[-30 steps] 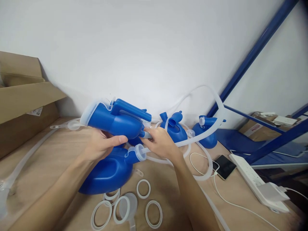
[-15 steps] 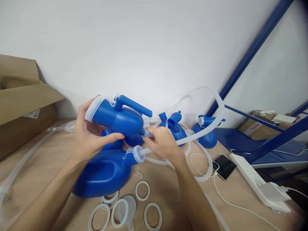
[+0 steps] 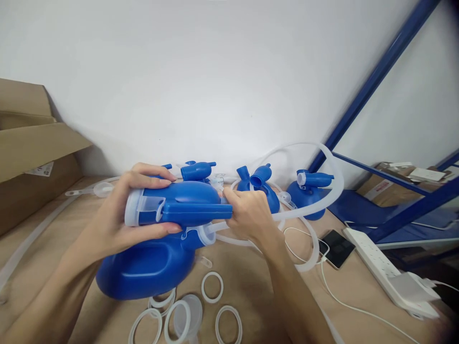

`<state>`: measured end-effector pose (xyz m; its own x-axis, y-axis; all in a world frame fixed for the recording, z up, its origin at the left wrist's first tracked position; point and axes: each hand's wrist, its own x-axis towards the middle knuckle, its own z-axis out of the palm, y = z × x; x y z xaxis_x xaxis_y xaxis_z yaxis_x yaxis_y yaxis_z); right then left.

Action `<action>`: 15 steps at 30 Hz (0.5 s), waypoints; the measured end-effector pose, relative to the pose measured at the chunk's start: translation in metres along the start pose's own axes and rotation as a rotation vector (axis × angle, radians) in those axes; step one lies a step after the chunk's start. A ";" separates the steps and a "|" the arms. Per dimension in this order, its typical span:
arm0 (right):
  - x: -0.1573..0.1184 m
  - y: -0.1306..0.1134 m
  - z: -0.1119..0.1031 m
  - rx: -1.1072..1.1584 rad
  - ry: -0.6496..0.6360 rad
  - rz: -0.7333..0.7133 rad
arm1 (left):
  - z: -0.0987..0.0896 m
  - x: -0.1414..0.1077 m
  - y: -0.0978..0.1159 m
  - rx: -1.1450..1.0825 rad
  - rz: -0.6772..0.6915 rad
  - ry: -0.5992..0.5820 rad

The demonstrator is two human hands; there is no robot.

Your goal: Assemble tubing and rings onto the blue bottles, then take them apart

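Observation:
My left hand [image 3: 136, 210] is wrapped round the white-rimmed end of a blue handled piece [image 3: 193, 205], held above the table with its bar-shaped handle facing me. At that piece's other end, my right hand [image 3: 247, 212] is closed on the translucent hose [image 3: 304, 208]; the joint itself is hidden behind the fingers and handle. Below lies a large blue bottle [image 3: 143, 270] with a white collar [image 3: 207, 234] on its neck, and tubing runs from the collar. White rings [image 3: 212, 287] and a translucent funnel-like part [image 3: 190, 315] rest on the brown surface in front.
More blue bottles [image 3: 310, 200] with spouts stand along the wall. At the left is an open cardboard box [image 3: 39, 191]. On the right lie a phone [image 3: 337, 248], a white power strip [image 3: 380, 267] and cables, beside a blue metal frame [image 3: 376, 76].
The blue handled piece has been lowered and rolled so its handle faces me. My left fingers have moved over its top. The hose loop has sunk slightly and shifted right.

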<state>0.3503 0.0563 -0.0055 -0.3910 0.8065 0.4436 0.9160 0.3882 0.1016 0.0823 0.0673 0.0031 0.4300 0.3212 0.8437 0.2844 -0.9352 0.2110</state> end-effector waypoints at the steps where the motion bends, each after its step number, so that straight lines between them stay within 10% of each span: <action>1: -0.002 0.001 0.000 0.011 0.030 -0.008 | 0.003 0.001 0.001 -0.002 0.019 0.015; 10: -0.008 0.007 -0.006 0.101 0.147 -0.079 | 0.028 0.001 0.004 -0.067 0.070 0.086; 15: -0.008 0.008 -0.009 0.302 0.228 -0.073 | 0.023 -0.007 -0.018 -0.297 -0.169 0.146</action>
<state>0.3615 0.0486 -0.0004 -0.3926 0.6653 0.6351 0.8056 0.5819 -0.1116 0.0942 0.0857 -0.0179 0.2654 0.4700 0.8418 0.0702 -0.8802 0.4693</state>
